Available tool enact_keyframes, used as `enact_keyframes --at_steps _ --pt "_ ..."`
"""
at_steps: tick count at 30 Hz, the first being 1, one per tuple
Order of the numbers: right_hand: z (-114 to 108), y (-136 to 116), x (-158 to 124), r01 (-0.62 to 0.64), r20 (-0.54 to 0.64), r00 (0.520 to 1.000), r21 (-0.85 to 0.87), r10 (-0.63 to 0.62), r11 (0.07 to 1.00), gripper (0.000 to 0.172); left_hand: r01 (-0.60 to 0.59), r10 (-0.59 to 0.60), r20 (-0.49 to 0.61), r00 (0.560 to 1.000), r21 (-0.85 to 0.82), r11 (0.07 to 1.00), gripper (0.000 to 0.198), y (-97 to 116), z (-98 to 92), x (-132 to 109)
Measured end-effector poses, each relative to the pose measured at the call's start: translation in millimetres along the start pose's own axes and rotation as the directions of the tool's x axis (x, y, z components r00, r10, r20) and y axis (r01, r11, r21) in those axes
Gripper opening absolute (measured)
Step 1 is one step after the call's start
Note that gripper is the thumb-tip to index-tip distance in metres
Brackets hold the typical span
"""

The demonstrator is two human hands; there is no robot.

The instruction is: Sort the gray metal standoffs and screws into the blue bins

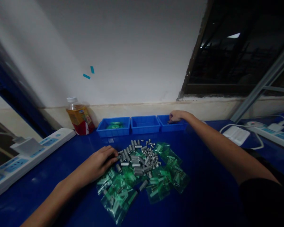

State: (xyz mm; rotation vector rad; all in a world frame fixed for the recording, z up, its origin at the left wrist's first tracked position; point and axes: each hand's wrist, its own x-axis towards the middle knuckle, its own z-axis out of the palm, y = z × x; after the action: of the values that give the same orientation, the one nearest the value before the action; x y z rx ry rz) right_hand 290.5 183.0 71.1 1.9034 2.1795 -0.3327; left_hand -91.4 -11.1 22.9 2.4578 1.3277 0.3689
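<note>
My left hand (104, 160) is at the left edge of a pile of grey metal standoffs (135, 159), its thumb and fingers closed around the end of one standoff. Small metal screws (153, 157) lie heaped on the right side of that pile. My right hand (176, 116) reaches into the right blue bin (172, 127), fingers curled down; what they pinch, if anything, is hidden. Clear bags with green plastic parts (119, 197) lie in front of the pile, and more green-tinted bags (177, 173) lie to its right.
The middle blue bin (145, 129) and the left blue bin (114, 131), with green bags inside, stand along the wall. A drink bottle (79, 116) is left of them. Power strips lie at the left (33, 160) and right (274, 134), with a white adapter (236, 135) and cables.
</note>
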Motion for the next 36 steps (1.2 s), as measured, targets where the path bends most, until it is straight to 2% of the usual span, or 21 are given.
enact_keyframes --at_steps 9,17,20,24,31,34,36 --pt "7.8 -11.6 3.2 0.029 0.010 1.000 -0.086 -0.028 0.996 0.016 0.019 -0.019 0.000 1.000 -0.007 1.000 0.026 -1.7 2.4 1.3" --pt "1.0 -19.1 -1.5 0.068 0.043 0.997 0.029 -0.069 0.997 0.022 0.040 -0.040 0.004 0.999 0.000 0.999 0.027 -0.1 2.8 4.0" --pt "0.3 -32.5 1.7 0.098 0.023 0.995 0.059 -0.100 0.993 0.025 0.030 -0.030 -0.002 1.000 0.002 1.000 0.027 0.2 2.9 3.8" --pt "5.1 -47.1 7.7 0.111 -0.011 0.994 0.010 -0.111 0.994 0.025 0.019 -0.019 -0.015 1.000 0.010 1.000 0.027 -0.8 4.2 3.3" --pt "12.8 -58.0 11.9 0.053 -0.129 0.990 -0.094 -0.065 0.994 0.030 0.007 -0.007 -0.023 1.000 0.019 1.000 0.025 -2.4 6.6 3.3" --pt "10.1 -62.1 8.7 0.041 -0.164 0.985 -0.068 -0.052 0.997 0.029 0.009 -0.008 -0.022 1.000 0.021 1.000 0.025 -0.2 5.5 3.0" --pt "3.9 -59.9 3.9 0.049 -0.175 0.983 -0.016 -0.051 0.999 0.022 0.011 -0.010 -0.019 1.000 0.025 1.000 0.025 1.4 4.5 2.6"
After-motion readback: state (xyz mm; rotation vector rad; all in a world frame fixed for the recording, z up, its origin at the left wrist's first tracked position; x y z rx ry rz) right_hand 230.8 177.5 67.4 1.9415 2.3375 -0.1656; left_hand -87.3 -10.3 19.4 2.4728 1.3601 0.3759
